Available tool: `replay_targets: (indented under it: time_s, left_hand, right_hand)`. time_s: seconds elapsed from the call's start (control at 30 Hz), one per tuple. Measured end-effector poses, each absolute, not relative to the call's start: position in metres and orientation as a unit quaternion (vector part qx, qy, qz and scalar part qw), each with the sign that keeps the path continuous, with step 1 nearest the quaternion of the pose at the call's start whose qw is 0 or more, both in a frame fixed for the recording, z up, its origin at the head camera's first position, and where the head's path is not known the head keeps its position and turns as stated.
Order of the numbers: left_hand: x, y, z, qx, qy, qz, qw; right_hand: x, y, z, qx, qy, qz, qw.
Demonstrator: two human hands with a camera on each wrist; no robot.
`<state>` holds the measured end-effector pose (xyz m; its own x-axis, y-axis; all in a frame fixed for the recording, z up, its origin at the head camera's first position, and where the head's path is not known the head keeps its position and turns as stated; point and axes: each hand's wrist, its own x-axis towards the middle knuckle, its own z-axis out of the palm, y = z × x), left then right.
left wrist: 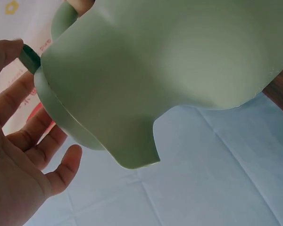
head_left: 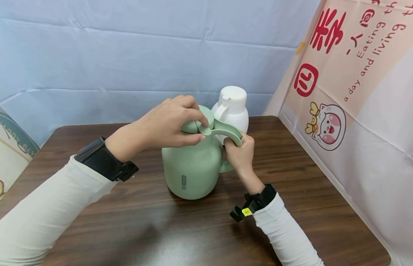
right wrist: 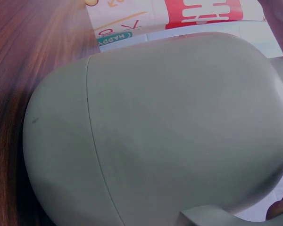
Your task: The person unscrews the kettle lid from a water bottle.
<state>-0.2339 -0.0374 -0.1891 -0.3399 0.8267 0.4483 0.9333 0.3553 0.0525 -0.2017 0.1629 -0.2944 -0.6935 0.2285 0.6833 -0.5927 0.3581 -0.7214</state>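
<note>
Currently the green jug [head_left: 193,170] stands upright on the dark wooden bench [head_left: 126,210], with a white jug [head_left: 239,120] behind it, a little to the right. The person's right hand [head_left: 241,152] grips the green handle [head_left: 230,130], fingers curled round it. The left hand [head_left: 168,123] reaches over the lid [head_left: 207,113], thumb and index finger pinching its small tab [head_left: 204,130], the other fingers spread beside the lid. Pale blue cloth [head_left: 126,55] hangs behind.

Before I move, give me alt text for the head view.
Right hand grips the handle of a green thermos jug on a wood-grain table; left hand pinches the tab on its lid. A white jug stands behind, partly hidden.
</note>
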Motion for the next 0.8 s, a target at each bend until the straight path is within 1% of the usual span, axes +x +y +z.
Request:
replay_targets:
  time_s: [0.23,0.37,0.7,0.8]
  left_hand:
    - [-0.238,-0.034,-0.189,-0.553,-0.800,-0.143,0.183]
    - [-0.241,-0.032,-0.189,-0.545,-0.808,-0.132,0.179]
    - [-0.244,-0.028,-0.189,-0.522,-0.831,-0.115,0.156]
    - [-0.245,-0.028,-0.188,-0.512,-0.840,-0.113,0.142]
  right_hand:
    - [-0.202,0.163,-0.294,0.126,-0.735,0.551,0.374]
    - [-0.202,0.163,-0.294,0.127,-0.733,0.552,0.376]
    - [-0.203,0.162,-0.293,0.117,-0.735,0.555,0.372]
    - [-0.203,0.162,-0.293,0.114,-0.735,0.556,0.371]
